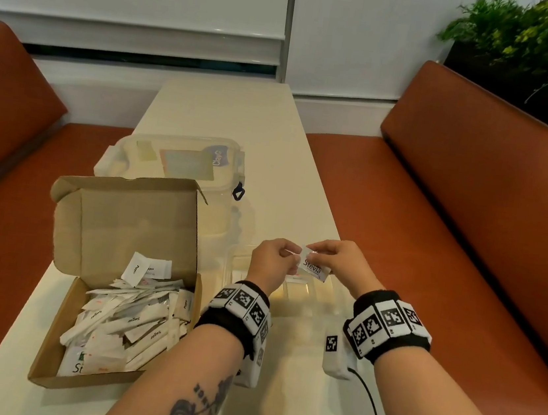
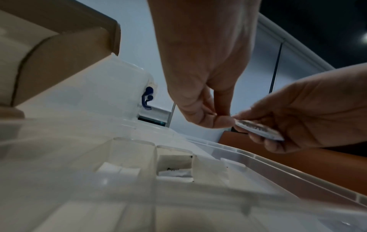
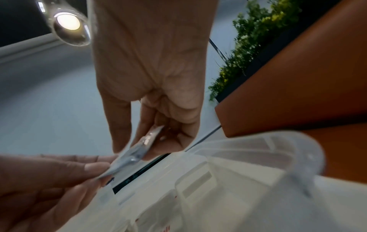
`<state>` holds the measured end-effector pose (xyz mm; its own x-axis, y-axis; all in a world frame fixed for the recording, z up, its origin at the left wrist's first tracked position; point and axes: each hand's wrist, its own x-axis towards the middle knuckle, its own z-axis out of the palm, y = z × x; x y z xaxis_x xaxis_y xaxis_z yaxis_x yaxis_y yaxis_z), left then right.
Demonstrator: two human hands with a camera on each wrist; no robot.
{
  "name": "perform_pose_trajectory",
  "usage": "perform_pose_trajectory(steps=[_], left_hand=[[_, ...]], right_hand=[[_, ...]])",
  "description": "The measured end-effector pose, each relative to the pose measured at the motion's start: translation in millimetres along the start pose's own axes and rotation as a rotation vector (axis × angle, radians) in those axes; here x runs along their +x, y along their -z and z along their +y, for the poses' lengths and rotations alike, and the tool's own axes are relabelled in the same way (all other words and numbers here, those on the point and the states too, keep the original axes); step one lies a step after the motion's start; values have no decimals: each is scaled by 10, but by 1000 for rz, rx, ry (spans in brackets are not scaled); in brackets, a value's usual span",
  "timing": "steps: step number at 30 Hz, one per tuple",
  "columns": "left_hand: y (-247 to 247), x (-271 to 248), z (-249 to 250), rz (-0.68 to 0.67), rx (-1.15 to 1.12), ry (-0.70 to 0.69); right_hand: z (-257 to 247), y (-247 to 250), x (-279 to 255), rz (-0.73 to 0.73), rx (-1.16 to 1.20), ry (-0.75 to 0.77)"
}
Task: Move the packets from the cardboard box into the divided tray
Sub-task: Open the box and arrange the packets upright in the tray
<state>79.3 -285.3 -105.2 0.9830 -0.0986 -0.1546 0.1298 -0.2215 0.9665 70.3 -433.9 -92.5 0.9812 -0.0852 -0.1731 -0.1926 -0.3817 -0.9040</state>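
From the head view you've got the Stevia packet [image 1: 312,269] pinched between your left hand [image 1: 272,263] and right hand [image 1: 341,264], held right over the clear divided tray [image 1: 318,311], with the cardboard box [image 1: 117,288] of packets off to your left, so pick one hand to carry it and let the other go before you lower it. The left wrist view shows a few compartments with something white already in them, so I'd match the slot to the label if you're sorting. The right wrist view is blurry, but the packet's held edge-on, so flatten it and drop it in low.
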Motion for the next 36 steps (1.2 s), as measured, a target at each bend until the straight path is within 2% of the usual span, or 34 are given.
perform_pose_trajectory(steps=[3,7,9,11,15,18,21,26,31,36], left_hand=[[23,-30,-24,17,111,-56],[230,-44,-170,193,526,-116],[342,-86,-242,269,647,-106],[402,-140,-290,285,642,-48],[469,-193,-335,254,597,81],[521,-200,-335,242,577,80],[541,-219,-323,230,573,69],[542,-228,-321,236,559,70],[540,-224,-310,238,576,77],[543,-223,-312,224,566,91]], right_hand=[[17,17,58,27,-91,-52],[98,-9,96,277,-418,-101],[131,-78,83,270,-584,-82],[173,-169,85,227,-674,-50],[258,-274,103,222,-628,-84],[275,-308,121,207,-642,-86],[220,-287,134,149,-783,-50],[162,-101,147,216,-922,124],[195,-128,47,-13,-1148,-4],[281,-186,-17,5,-1183,27]])
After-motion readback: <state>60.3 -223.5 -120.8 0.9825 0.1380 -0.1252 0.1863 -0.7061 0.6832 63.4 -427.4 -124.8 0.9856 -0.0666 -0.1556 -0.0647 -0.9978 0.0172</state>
